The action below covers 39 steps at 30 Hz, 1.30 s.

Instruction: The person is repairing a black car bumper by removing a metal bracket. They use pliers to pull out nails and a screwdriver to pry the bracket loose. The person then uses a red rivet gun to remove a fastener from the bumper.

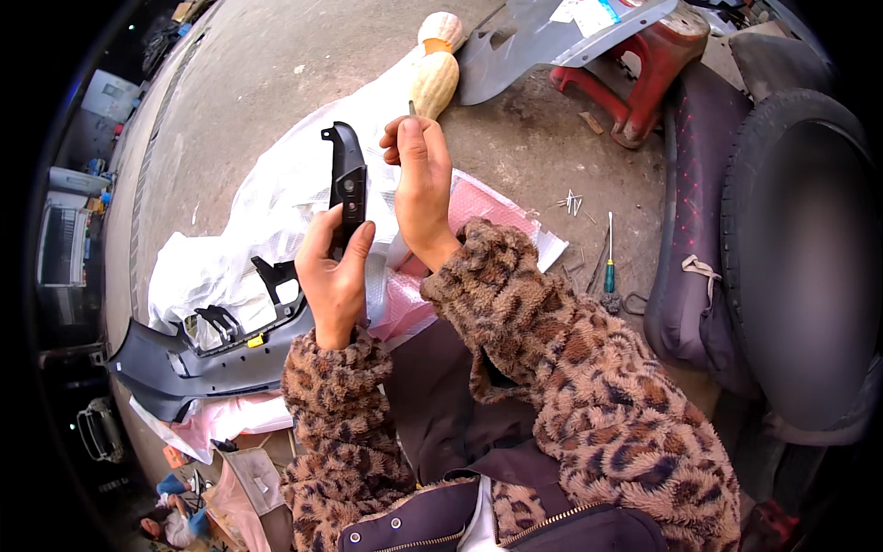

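My left hand (335, 276) grips the lower end of a narrow black plastic bracket (348, 179), which stands upright with its hooked tip at the top. To its right, my right hand (421, 189) is raised with fingers curled in a pinch. A small thin greenish-grey piece (412, 108) pokes up past those fingertips; its kind cannot be made out. Left of my left hand lies a large dark grey bumper (230, 375) with black brackets (274, 276) and a small yellow piece (256, 341) on it.
White wrapping sheet (276, 189) and pink bubble wrap (405, 299) lie under the parts. A green-handled screwdriver (609, 267) and several small white sticks (571, 202) are on the floor. A red stool (635, 83), two pale gourds (434, 83) and a tire (750, 184) stand around.
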Motion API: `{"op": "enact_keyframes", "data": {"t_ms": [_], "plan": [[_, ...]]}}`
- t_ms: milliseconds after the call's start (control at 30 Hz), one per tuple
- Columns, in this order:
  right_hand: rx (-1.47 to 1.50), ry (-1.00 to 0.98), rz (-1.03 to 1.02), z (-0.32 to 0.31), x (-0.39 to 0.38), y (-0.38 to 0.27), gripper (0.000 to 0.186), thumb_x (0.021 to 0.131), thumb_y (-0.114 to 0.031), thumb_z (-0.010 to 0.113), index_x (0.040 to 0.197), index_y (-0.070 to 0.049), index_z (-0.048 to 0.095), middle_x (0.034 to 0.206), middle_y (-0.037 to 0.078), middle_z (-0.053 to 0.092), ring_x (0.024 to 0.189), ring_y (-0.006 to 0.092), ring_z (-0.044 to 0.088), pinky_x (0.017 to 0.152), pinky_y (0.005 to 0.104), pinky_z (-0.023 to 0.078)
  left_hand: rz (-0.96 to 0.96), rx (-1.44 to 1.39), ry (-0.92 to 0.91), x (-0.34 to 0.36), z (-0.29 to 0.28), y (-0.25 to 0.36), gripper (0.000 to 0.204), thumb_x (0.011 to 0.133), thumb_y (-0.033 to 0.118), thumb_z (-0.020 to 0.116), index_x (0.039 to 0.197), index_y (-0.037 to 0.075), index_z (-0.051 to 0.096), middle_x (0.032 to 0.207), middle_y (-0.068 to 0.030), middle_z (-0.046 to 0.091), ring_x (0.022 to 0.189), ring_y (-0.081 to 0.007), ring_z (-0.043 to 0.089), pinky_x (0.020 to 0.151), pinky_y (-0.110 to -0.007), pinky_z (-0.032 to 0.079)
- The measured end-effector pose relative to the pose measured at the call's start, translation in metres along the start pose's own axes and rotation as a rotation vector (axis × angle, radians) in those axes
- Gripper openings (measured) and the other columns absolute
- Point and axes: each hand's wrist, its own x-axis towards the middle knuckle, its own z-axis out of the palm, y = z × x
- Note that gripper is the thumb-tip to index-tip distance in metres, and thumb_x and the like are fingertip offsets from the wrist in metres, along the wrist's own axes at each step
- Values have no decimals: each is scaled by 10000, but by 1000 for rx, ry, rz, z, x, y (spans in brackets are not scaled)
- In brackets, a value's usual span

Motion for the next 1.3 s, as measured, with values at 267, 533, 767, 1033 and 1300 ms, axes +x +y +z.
{"op": "enact_keyframes", "data": {"t_ms": [267,533,767,1033,1300], "plan": [[-677,660,465,-371,-77,137,242,963,-198,625,898,35,643,721,73,661,635,136,617,619,316,482,-154,-96,-66,5,13,9,370,892,12,739,1219,-61,582,1060,-41,647,937,-99,593,845,-229,461],[-1400,499,449,-519,-9,176,278,883,-284,705,945,-13,710,883,181,732,830,324,725,739,423,545,-289,16,-85,1,-3,19,478,841,156,815,1204,-16,556,1105,-64,639,949,-136,586,851,-244,446],[-1723,414,745,-522,62,224,337,874,-325,736,1031,-32,681,953,204,725,944,409,697,799,485,552,-390,167,-22,-3,-24,19,655,801,261,860,1300,12,519,1204,-81,613,1043,-198,623,885,-324,526],[-1756,436,926,-533,70,221,369,769,-358,756,888,-10,759,890,241,719,928,397,709,823,454,560,-388,131,78,-4,-11,23,512,773,161,852,1146,-11,546,1044,-59,581,976,-183,584,903,-308,470],[-486,90,513,-283,6,50,91,944,-21,599,1021,12,563,794,82,663,629,113,615,571,248,512,-305,-83,-92,18,1,21,362,732,-27,802,1047,-27,623,873,-17,573,771,-111,513,743,-248,434]]}}
